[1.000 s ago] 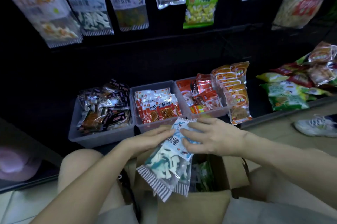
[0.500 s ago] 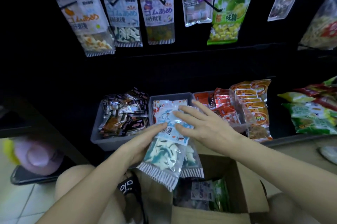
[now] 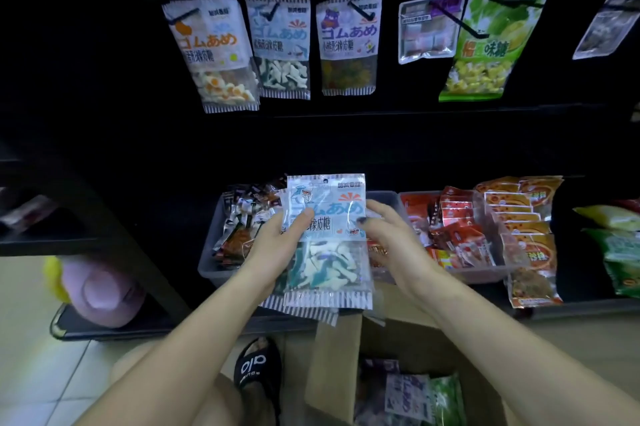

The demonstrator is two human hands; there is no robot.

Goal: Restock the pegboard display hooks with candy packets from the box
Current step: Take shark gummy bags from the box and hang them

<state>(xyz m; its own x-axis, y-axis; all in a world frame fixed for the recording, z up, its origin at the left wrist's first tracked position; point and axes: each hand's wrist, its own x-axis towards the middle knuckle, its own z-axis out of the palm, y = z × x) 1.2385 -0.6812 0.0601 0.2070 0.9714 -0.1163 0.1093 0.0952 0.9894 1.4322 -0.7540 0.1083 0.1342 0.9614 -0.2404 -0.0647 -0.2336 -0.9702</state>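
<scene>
While left hand [image 3: 273, 245] grips shark candy packets [image 3: 325, 238], thumb on front, right hand [image 3: 391, 235] pinches right edge.

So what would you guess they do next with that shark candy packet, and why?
Probably lift the shark packet up to the hook holding the matching hanging packet. Both the left hand and right hand hold it upright, its punched hole at the top, below that row. It seems a small stack, so perhaps one gets separated first.
</scene>
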